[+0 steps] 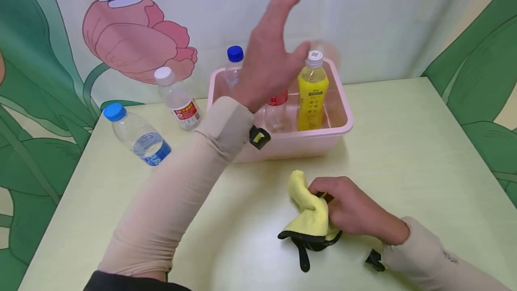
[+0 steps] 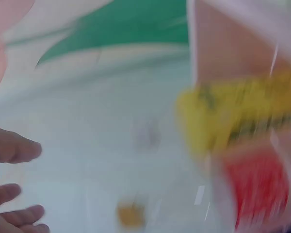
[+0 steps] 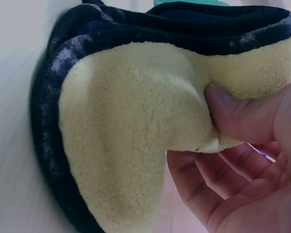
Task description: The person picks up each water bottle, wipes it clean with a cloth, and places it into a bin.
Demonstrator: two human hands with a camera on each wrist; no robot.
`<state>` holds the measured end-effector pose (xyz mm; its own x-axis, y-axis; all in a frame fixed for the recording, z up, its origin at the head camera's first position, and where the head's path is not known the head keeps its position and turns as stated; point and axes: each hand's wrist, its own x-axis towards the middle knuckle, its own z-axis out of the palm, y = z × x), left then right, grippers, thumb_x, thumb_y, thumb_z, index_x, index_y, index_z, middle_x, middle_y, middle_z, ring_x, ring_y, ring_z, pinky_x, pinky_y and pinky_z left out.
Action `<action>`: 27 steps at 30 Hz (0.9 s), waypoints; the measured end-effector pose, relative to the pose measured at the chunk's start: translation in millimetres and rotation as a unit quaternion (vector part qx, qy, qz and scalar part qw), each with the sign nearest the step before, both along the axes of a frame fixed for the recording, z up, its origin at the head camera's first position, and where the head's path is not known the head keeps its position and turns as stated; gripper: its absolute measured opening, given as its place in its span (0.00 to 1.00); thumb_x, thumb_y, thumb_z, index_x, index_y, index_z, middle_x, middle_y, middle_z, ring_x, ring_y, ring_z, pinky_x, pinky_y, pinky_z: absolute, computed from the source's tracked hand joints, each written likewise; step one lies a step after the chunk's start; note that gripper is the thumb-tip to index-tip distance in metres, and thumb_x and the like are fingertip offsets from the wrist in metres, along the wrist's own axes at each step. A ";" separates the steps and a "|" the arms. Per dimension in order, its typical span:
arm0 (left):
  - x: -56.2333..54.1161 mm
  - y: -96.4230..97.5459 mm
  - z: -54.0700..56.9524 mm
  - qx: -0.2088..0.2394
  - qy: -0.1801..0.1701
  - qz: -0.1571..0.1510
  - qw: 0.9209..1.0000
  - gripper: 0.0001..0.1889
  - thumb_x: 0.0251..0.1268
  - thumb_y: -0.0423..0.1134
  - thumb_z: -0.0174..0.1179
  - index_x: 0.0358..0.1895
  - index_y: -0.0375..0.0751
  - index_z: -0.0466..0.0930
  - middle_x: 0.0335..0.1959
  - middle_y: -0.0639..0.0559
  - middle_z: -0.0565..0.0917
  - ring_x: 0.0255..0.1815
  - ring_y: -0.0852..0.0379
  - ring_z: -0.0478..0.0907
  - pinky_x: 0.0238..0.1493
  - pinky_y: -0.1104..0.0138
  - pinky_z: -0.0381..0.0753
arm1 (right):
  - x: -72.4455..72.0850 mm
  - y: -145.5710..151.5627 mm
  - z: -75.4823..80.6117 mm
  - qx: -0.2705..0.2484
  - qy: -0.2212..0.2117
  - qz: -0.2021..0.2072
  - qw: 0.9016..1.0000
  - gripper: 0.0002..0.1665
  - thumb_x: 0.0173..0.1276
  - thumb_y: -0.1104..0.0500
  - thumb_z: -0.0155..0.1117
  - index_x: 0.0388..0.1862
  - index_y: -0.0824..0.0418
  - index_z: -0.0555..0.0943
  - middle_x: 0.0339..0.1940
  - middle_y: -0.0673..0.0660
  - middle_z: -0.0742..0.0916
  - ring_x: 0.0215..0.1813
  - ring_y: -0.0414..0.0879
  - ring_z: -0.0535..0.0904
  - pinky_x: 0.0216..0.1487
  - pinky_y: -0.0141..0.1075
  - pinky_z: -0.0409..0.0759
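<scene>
My left hand [image 1: 274,53] hovers over the pink bin [image 1: 291,147], fingers spread and nothing in them. Right beside its thumb, in the head view, is the white cap of a yellow-labelled bottle [image 1: 313,98] standing in the bin. A red-labelled bottle [image 1: 276,107] and a blue-capped bottle [image 1: 234,68] are also in there, partly hidden by the hand. In front of the bin my right hand [image 1: 351,205] pinches a yellow cleaning cloth [image 1: 311,214] between thumb and fingers. The cloth hangs folded, with black edging and a black loop [image 1: 304,257].
Left of the bin stand a white-capped bottle [image 1: 179,98] with a red and white label and a blue-capped water bottle [image 1: 139,136]. A printed curtain [image 1: 383,26] hangs behind the pale table [image 1: 404,147]. My left forearm crosses above the tabletop.
</scene>
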<state>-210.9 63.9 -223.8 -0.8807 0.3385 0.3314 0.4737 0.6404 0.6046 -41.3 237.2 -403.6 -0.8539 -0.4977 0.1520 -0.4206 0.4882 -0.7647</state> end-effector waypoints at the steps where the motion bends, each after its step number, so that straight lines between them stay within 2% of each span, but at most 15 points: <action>1: -2.9 -10.3 5.8 0.003 0.003 0.029 1.000 0.35 0.77 0.42 0.60 0.82 0.51 0.57 0.84 0.59 0.60 0.89 0.62 0.44 0.82 0.80 0.41 | 0.3 0.5 1.0 0.001 0.000 -0.002 1.000 0.28 0.50 0.81 0.60 0.36 0.49 0.83 0.32 0.41 0.84 0.36 0.33 0.77 0.40 0.31 0.81; 3: -11.2 -33.9 13.1 0.005 -0.001 0.104 0.995 0.34 0.77 0.44 0.59 0.81 0.50 0.58 0.83 0.59 0.62 0.88 0.62 0.45 0.82 0.79 0.43 | 0.7 1.3 2.2 0.003 -0.002 -0.005 1.000 0.29 0.49 0.81 0.59 0.36 0.48 0.84 0.33 0.41 0.85 0.36 0.33 0.78 0.40 0.32 0.82; 5: -21.5 -58.5 12.7 0.009 -0.030 0.182 0.983 0.33 0.77 0.44 0.57 0.81 0.50 0.58 0.82 0.58 0.63 0.88 0.61 0.46 0.83 0.77 0.47 | 1.3 2.0 2.2 0.007 -0.004 -0.008 1.000 0.29 0.48 0.82 0.58 0.36 0.49 0.84 0.33 0.41 0.85 0.36 0.33 0.78 0.40 0.33 0.82; 8: -39.1 -89.9 -4.6 -0.007 -0.063 0.277 0.959 0.28 0.74 0.41 0.52 0.75 0.44 0.64 0.76 0.50 0.68 0.83 0.53 0.56 0.83 0.68 0.56 | 2.1 2.5 1.5 0.007 -0.002 -0.007 1.000 0.29 0.48 0.82 0.59 0.36 0.49 0.84 0.33 0.41 0.85 0.37 0.33 0.78 0.40 0.32 0.83; 11: -53.0 -109.0 -29.7 -0.036 -0.114 0.340 0.933 0.32 0.70 0.38 0.51 0.76 0.37 0.58 0.78 0.39 0.62 0.83 0.43 0.53 0.86 0.55 0.53 | 2.7 1.3 0.7 0.003 0.006 -0.004 1.000 0.29 0.47 0.82 0.59 0.36 0.50 0.84 0.33 0.42 0.85 0.37 0.33 0.79 0.41 0.32 0.83; 13: -59.4 -117.5 -43.9 -0.049 -0.151 0.370 0.915 0.35 0.70 0.39 0.51 0.78 0.36 0.53 0.80 0.34 0.57 0.85 0.37 0.46 0.88 0.50 0.46 | 3.5 0.1 0.3 -0.002 0.012 0.001 1.000 0.29 0.47 0.82 0.60 0.35 0.50 0.83 0.33 0.42 0.85 0.37 0.33 0.79 0.40 0.32 0.83; 14: -60.7 -121.0 -48.8 -0.049 -0.176 0.380 0.907 0.39 0.71 0.41 0.52 0.81 0.36 0.46 0.83 0.34 0.51 0.86 0.35 0.43 0.89 0.48 0.44 | 4.0 -0.6 0.1 -0.003 0.012 0.004 1.000 0.28 0.48 0.82 0.61 0.35 0.50 0.83 0.33 0.42 0.85 0.37 0.33 0.79 0.40 0.31 0.83; 16: -62.5 -128.2 -55.3 -0.052 -0.208 0.389 0.896 0.42 0.71 0.40 0.54 0.82 0.36 0.44 0.83 0.33 0.51 0.85 0.34 0.47 0.87 0.47 0.50 | 4.8 -1.8 0.3 -0.004 0.016 0.010 1.000 0.27 0.49 0.82 0.63 0.35 0.50 0.83 0.33 0.41 0.85 0.37 0.32 0.79 0.40 0.31 0.83; 18: -62.5 -135.4 -57.9 -0.061 -0.224 0.381 0.895 0.39 0.71 0.39 0.56 0.80 0.35 0.49 0.78 0.34 0.58 0.80 0.36 0.58 0.83 0.49 0.64 | 5.5 -2.8 0.9 -0.004 0.017 0.015 1.000 0.27 0.50 0.81 0.64 0.36 0.49 0.83 0.33 0.41 0.85 0.37 0.32 0.78 0.40 0.30 0.82; 21: -59.8 -146.3 -57.1 -0.076 -0.223 0.357 0.904 0.35 0.68 0.35 0.61 0.77 0.33 0.60 0.72 0.35 0.67 0.69 0.40 0.69 0.71 0.51 0.80 | 5.3 -4.2 1.7 -0.004 0.024 0.017 1.000 0.27 0.50 0.81 0.64 0.36 0.49 0.82 0.33 0.41 0.85 0.37 0.32 0.78 0.40 0.30 0.82; 24: -55.7 -156.2 -53.9 -0.077 -0.207 0.341 0.914 0.29 0.67 0.33 0.61 0.71 0.32 0.71 0.65 0.36 0.75 0.63 0.41 0.74 0.64 0.51 0.85 | 4.5 -5.5 2.5 -0.005 0.032 0.020 0.999 0.27 0.49 0.81 0.64 0.36 0.50 0.82 0.33 0.41 0.84 0.36 0.32 0.78 0.40 0.30 0.82; 27: -48.7 -162.2 -48.6 -0.074 -0.189 0.331 0.922 0.22 0.68 0.34 0.59 0.65 0.32 0.77 0.59 0.37 0.80 0.60 0.41 0.77 0.63 0.50 0.86 | 3.5 -6.8 3.0 -0.005 0.036 0.023 0.999 0.26 0.50 0.81 0.65 0.35 0.50 0.82 0.32 0.41 0.84 0.37 0.32 0.78 0.40 0.30 0.83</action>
<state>-259.6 -98.3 -272.4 -0.9537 -0.2969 -0.0476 -0.2760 0.8018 0.5300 -37.8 230.4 -400.6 -0.8171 -0.5343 0.2164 -0.4959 0.4601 -0.7364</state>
